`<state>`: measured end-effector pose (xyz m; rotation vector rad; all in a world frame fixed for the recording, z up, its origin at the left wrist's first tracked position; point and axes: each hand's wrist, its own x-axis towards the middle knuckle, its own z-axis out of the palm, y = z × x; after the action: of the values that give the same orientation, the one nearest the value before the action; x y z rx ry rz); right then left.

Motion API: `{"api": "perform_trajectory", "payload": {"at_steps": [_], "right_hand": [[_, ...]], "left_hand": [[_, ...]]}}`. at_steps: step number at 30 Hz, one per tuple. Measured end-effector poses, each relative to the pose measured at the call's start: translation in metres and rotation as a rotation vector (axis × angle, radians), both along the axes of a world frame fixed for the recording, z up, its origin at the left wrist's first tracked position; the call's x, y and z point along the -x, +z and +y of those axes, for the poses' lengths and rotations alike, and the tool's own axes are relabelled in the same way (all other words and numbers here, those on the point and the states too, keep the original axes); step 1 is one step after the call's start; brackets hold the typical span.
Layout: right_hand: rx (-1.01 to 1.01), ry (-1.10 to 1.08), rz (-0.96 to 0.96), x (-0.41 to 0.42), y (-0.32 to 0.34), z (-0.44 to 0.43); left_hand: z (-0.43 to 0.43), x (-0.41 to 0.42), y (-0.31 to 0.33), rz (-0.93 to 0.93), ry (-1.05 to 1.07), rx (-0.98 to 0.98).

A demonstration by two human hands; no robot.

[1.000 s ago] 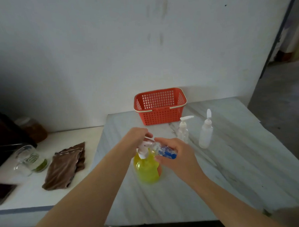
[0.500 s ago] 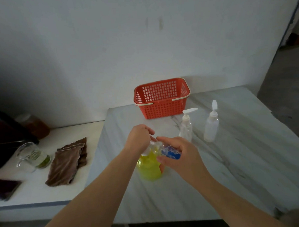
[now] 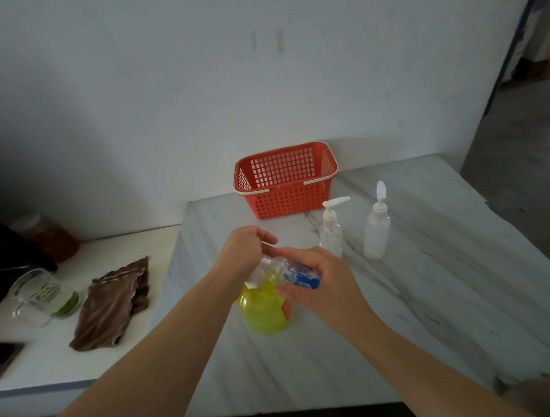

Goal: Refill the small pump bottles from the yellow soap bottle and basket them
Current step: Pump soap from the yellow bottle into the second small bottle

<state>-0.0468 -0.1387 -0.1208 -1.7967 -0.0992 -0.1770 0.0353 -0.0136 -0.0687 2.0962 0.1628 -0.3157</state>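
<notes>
Head view: the right hand (image 3: pixel 321 282) is wrapped round the small bottle (image 3: pixel 297 275), held on its side just above the yellow bottle (image 3: pixel 265 312) at the near middle of the worktop (image 3: pixel 428 296). The left hand (image 3: pixel 245 252) curls round its white top end. It is probably light, slick plastic, so grip the body and twist at the neck.

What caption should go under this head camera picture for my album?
Left hand and right hand hold a small bottle over the yellow soap bottle; red basket behind.
</notes>
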Motion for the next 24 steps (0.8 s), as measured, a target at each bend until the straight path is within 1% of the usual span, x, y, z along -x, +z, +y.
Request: {"api": "perform_trajectory", "payload": {"at_steps": [5, 10, 17, 22, 24], "right_hand": [[0.013, 0.001, 0.030, 0.000, -0.002, 0.003], [-0.009, -0.005, 0.041, 0.002, 0.005, 0.000], [-0.029, 0.008, 0.029, 0.002, 0.005, 0.000], [0.026, 0.000, 0.031, 0.002, 0.005, 0.002], [0.013, -0.003, 0.032, 0.002, 0.005, 0.002]], "left_hand": [[0.003, 0.001, -0.006, 0.010, 0.009, 0.027], [-0.002, 0.001, 0.005, 0.027, -0.012, 0.032], [-0.001, 0.001, 0.005, -0.011, -0.029, 0.001], [0.003, 0.003, -0.001, 0.000, -0.026, 0.031], [0.002, 0.003, -0.001, -0.003, -0.027, 0.017]]}}
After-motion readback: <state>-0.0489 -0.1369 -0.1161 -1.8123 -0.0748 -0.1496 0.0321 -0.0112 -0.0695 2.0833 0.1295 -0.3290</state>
